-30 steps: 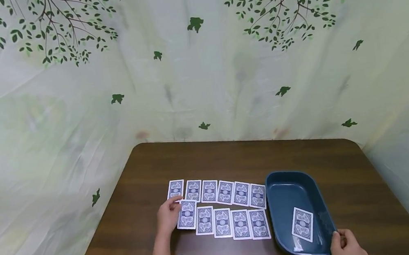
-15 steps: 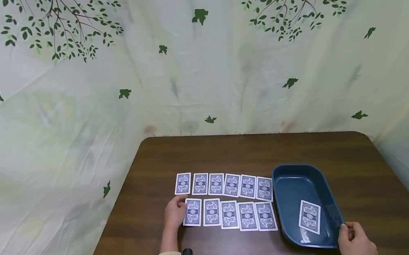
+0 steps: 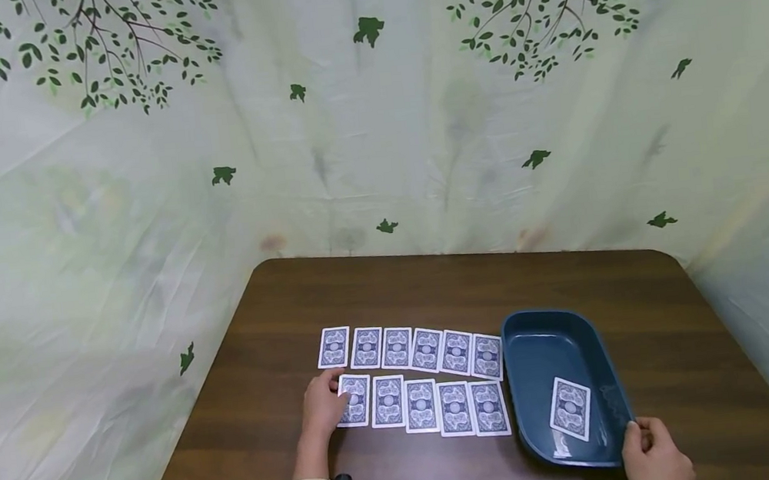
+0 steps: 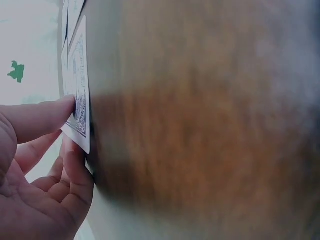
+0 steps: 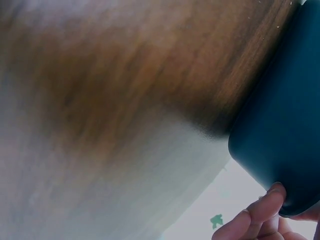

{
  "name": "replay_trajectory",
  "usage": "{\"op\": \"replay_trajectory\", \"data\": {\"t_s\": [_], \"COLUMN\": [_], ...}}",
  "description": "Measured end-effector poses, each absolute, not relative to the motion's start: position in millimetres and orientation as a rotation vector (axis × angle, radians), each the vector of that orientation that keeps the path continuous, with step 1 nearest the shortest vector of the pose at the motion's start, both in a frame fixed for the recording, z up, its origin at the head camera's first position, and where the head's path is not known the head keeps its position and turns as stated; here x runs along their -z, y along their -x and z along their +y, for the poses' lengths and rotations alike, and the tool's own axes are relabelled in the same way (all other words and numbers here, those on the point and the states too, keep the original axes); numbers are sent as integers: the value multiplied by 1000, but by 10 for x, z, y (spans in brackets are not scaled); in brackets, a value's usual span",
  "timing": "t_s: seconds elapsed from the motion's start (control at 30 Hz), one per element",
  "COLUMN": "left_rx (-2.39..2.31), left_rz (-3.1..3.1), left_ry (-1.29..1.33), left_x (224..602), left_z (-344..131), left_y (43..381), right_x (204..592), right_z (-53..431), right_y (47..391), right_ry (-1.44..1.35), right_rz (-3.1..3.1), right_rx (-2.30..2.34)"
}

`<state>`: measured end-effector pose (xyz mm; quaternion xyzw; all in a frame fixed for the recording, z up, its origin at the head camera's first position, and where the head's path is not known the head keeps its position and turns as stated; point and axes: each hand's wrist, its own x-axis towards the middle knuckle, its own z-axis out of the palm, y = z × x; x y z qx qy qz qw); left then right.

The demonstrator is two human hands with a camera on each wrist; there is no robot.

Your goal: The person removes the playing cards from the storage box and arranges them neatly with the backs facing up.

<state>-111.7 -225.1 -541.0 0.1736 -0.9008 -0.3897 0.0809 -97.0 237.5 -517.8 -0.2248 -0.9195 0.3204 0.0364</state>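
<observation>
My left hand (image 3: 323, 406) is at the near row's leftmost playing card (image 3: 356, 391), which lies back up with a blue pattern. In the left wrist view, the thumb (image 4: 47, 117) rests on the face of that card (image 4: 80, 85) and other fingers reach under its edge, pinching it. At the right, my right hand (image 3: 656, 457) grips the near right corner of a dark blue tray (image 3: 525, 412). One patterned card (image 3: 571, 409) lies inside the tray. The right wrist view shows fingertips (image 5: 272, 197) against the tray's outer wall (image 5: 282, 115).
A far row of several cards (image 3: 397, 347), also back up, stretches to the tray's left rim. More cards (image 3: 421, 406) continue the near row. Everything sits on a brown wooden table (image 3: 429, 274), with a leaf-printed curtain (image 3: 418, 152) behind it.
My left thumb has come over the face of the leftmost near card; earlier that hand was at its left edge. The right hand stays on the tray. The head view has shifted slightly.
</observation>
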Motion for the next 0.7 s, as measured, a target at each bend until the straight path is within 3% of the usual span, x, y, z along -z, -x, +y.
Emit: {"op": "replay_trajectory", "data": {"t_s": [0.27,0.7], "left_rx": [1136,1038], "left_rz": [-2799,-2808], "left_ry": [-650,-582], "left_x": [5418,5305], "left_z": [-2261,-2155], "left_y": [1110,1217], "right_x": [5192,5211], "right_z": [2348,2369], "right_y": [947,960], "right_ry": [688,668], "right_rz": [-2807,-2775], "right_rx": [-982,-964]}}
